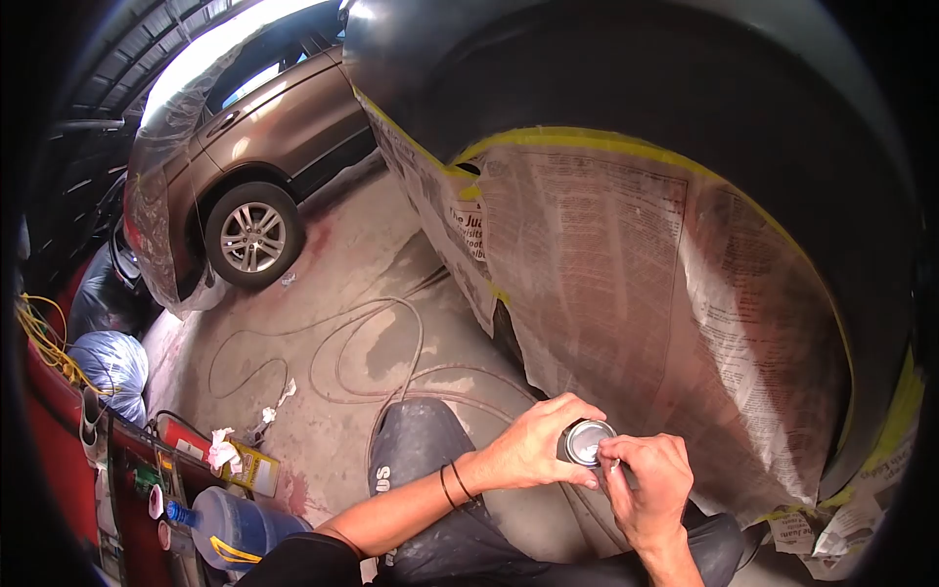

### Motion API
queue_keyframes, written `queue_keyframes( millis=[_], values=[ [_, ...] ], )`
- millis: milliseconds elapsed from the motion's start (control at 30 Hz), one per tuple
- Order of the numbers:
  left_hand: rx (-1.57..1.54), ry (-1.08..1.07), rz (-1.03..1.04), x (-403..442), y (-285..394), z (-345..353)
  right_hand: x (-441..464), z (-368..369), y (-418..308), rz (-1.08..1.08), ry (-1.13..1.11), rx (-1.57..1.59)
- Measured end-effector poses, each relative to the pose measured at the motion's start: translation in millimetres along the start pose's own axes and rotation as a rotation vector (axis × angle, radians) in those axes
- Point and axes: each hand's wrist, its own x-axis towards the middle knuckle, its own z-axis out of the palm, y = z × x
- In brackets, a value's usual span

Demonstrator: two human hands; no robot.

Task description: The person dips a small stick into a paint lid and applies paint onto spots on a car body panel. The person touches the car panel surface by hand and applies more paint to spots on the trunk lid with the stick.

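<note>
My left hand [548,442] is wrapped around the side of a small round can [588,442] with a silvery top that faces up at me. Against the can's right edge, my right hand [648,484] has its fingers closed in a pinch; what they hold, if anything, is hidden. Both hands are above my lap, over dark trousers [421,460]. Just beyond them is a dark car panel [626,59], its wheel opening covered by newspaper [606,264] edged with yellow masking tape [587,134].
A hose [421,342] loops across the concrete floor [342,254]. A brown car [284,117] partly wrapped in clear plastic stands at the back left. At the lower left are a blue water jug [235,528], a yellow-labelled container [256,474] and crumpled paper [223,450].
</note>
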Motion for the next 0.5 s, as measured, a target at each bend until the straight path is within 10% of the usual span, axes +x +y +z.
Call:
queue_keyframes(
  millis=[500],
  values=[
    [-0.099, 0.126, 0.023, -1, -20, -11, 46, -4, -30, 0.181, 0.095, 0.181]
  ],
)
